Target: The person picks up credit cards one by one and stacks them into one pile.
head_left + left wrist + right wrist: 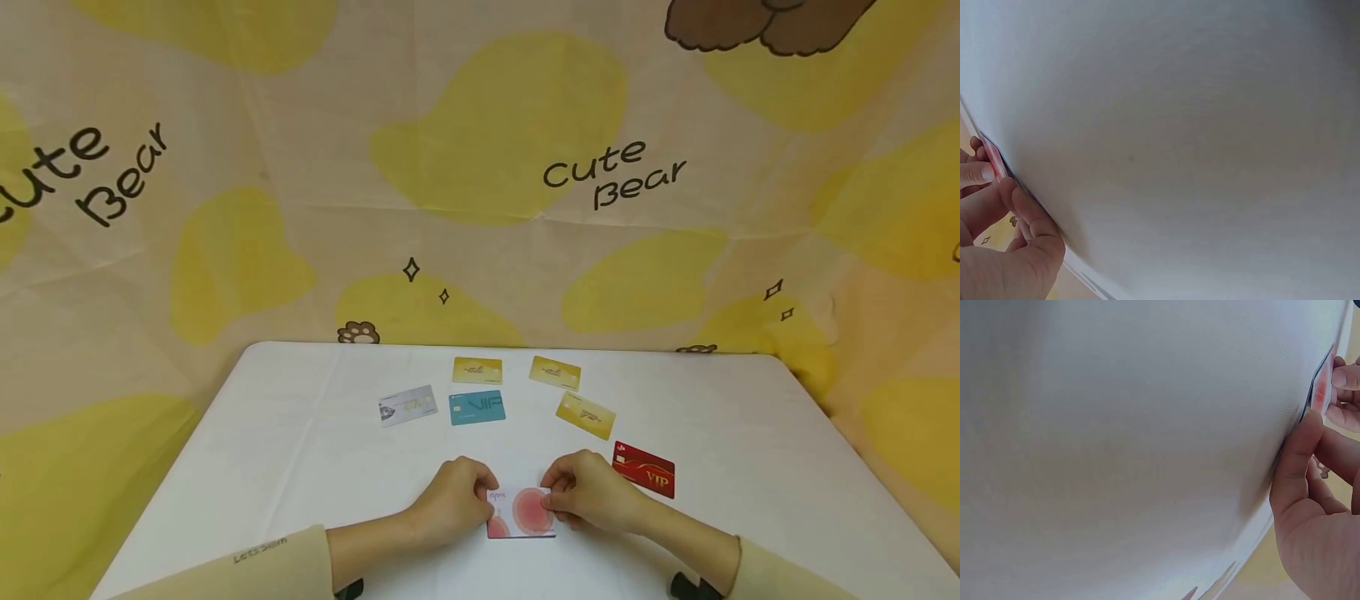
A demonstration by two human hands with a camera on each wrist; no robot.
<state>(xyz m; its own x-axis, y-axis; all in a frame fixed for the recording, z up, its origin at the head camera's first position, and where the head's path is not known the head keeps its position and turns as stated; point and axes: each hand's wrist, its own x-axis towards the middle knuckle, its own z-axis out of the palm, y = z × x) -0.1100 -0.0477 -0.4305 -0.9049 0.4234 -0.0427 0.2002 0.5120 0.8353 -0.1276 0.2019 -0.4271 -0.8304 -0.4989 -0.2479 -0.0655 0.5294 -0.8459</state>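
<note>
At the near part of the desk (315, 487), the left hand (452, 498) and right hand (594, 493) are pinching opposite edges of the pink-and-white card (519, 513). Uneven pressure would be causing slippage or skew.

- The pink card (517, 517) looked like smooth plastic.
- The red card (639, 468) seemed plastic too, its lettering metallic-looking.
- The teal card (477, 408), silver card (407, 407) and gold cards (477, 371) had smooth, plastic-looking faces.
- The table (285, 467) had a matt surface, finely textured up close.
- The backdrop (487, 125) was creased, matt cloth.
- The sleeves (255, 567) were matt fabric.
</note>
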